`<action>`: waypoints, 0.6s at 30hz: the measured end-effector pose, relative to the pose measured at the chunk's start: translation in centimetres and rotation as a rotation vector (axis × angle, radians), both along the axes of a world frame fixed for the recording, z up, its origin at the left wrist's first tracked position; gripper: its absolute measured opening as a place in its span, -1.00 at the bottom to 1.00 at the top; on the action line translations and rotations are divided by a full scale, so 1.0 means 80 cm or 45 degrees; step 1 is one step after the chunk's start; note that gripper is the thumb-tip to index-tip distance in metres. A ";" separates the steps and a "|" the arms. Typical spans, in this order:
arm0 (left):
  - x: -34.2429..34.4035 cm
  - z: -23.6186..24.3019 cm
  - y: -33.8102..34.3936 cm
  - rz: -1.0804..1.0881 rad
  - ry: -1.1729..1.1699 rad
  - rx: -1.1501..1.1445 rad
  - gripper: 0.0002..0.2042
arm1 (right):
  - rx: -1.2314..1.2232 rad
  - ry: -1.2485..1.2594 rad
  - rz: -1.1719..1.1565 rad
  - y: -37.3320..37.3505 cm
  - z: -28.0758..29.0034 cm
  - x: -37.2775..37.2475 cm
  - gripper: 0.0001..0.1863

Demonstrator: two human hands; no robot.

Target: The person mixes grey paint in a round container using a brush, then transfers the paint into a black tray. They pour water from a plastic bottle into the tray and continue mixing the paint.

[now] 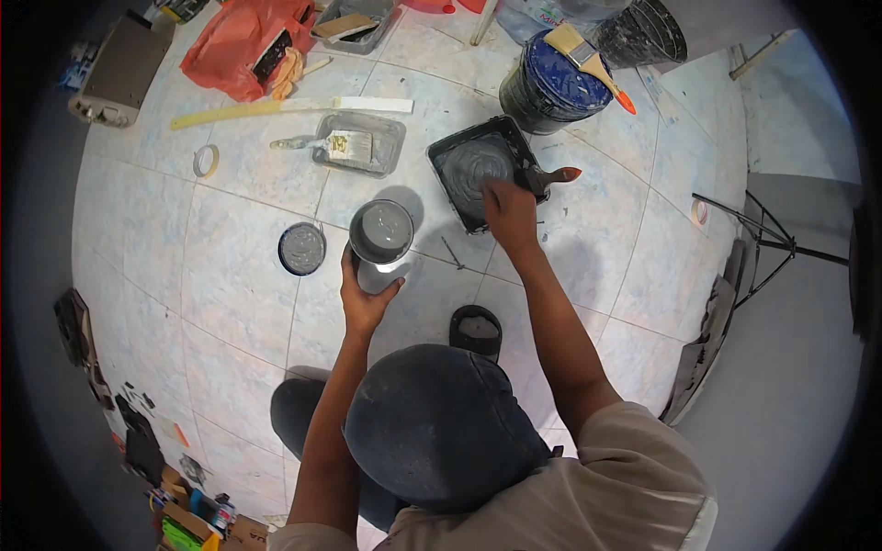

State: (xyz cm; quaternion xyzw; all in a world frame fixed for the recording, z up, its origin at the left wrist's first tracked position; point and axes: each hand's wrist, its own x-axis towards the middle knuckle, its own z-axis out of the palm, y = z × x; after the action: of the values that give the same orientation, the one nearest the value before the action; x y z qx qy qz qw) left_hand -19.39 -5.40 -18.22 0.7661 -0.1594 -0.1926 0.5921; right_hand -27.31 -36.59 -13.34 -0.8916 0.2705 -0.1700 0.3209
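Observation:
My left hand [366, 298] is wrapped round the side of a small can [355, 241] with grey paint in it, held above the tiles. To its left lies a round lid [301, 249] coated in grey. My right hand [511, 209] is closed over the near side of a black paint tray [443, 147]; whatever its fingers pinch is hidden. Swirled grey paint [476, 167] lies in the tray. A dark paintbrush [557, 175] with a red-tipped handle rests across the tray's right edge, close to my right hand.
Beyond the tray stands a blue-lidded bucket [556, 78] with a wide brush [581, 57] on top. A clear plastic tray [393, 142] holds a white-bristled brush [349, 145]. A tape roll [206, 162], a red bag [241, 46] and a black tripod stand [781, 243] are around.

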 end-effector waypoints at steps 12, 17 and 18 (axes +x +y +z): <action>0.087 0.060 0.082 0.220 -0.622 0.681 0.23 | 0.034 -0.042 -0.336 0.007 0.017 -0.064 -0.84; 0.148 0.040 0.091 -0.104 -0.627 0.930 0.52 | -0.208 -0.077 -0.163 0.011 -0.002 -0.063 -0.81; 0.154 0.045 0.081 -0.147 -0.584 1.051 0.54 | -0.189 -0.079 -0.174 0.011 -0.005 -0.066 -0.81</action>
State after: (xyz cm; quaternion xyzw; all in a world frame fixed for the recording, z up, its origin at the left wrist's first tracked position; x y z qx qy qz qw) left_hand -7.10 1.07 -14.61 0.9499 -0.2386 -0.0983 0.1761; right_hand -32.59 -35.74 -13.70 -0.8867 0.3072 -0.2385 0.2498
